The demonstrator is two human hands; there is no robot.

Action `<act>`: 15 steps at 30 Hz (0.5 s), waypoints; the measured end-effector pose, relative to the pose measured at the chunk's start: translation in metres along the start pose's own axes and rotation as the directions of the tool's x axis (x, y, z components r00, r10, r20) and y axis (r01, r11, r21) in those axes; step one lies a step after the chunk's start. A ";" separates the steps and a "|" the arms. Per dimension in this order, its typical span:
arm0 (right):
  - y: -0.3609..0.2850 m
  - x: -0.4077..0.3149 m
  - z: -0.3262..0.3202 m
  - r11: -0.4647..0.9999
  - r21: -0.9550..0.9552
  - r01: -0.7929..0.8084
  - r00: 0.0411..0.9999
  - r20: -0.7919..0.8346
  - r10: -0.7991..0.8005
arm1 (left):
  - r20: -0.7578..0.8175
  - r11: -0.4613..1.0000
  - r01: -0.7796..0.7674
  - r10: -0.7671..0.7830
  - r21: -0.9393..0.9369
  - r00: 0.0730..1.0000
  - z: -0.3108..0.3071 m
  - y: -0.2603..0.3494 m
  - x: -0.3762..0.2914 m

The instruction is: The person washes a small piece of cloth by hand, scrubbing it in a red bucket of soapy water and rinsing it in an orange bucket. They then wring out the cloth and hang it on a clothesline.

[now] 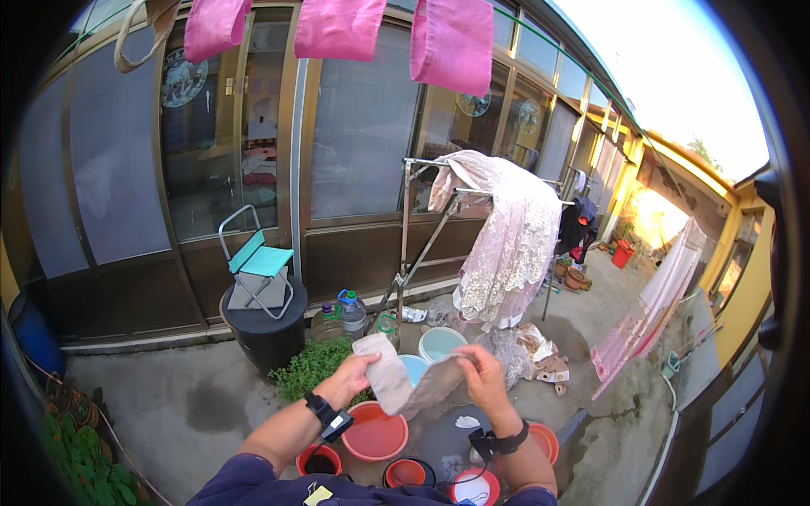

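Observation:
A greyish-beige cloth [417,387] is stretched between my two hands, sagging in the middle. My left hand [353,377] pinches its left end, thumb on top. At the other end, the fingers and thumb of my right hand [484,373] grip the cloth's edge. Beneath it stand a red basin [374,435] holding reddish liquid and a white bucket [441,341] with pale water. The cloth partly covers a second bucket with light blue water [414,367]. Each wrist wears a black strap with a small device.
Overhead, pink cloths [452,47] hang from a green line. A metal rack [405,253] bears a lace curtain [512,234]. A turquoise folding chair [259,259] stands on a black vat [266,329]. Small red tubs [405,473] sit near my body; green plants [316,367] grow at left.

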State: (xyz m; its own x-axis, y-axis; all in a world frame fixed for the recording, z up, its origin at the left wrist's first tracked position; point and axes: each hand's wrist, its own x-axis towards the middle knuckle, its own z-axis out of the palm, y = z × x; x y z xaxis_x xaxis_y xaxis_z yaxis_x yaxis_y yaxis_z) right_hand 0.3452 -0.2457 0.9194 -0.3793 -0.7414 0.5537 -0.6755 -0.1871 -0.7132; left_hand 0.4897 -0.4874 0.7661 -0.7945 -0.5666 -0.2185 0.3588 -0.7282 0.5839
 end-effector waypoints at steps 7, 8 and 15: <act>-0.073 0.160 -0.122 0.940 0.015 0.340 0.919 -0.218 -0.329 | 0.522 0.729 -0.661 0.500 0.178 0.692 0.282 0.242 0.114; -0.090 0.186 -0.146 0.896 -0.100 0.432 0.874 -0.199 -0.444 | 0.544 0.655 -0.738 0.566 0.159 0.620 0.326 0.269 0.120; -0.203 0.321 -0.263 0.747 -0.289 0.599 0.597 -0.459 -0.657 | 0.552 0.196 -0.972 0.799 0.133 0.237 0.499 0.335 0.071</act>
State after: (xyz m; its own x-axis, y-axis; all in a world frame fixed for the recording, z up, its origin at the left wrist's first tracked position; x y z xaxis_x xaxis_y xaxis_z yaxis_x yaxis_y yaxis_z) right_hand 0.1940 -0.2760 1.3554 -0.0731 -0.0238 0.9970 -0.9143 -0.3977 -0.0765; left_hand 0.3087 -0.5786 1.3364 -0.1718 -0.5034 0.8468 0.7767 0.4596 0.4308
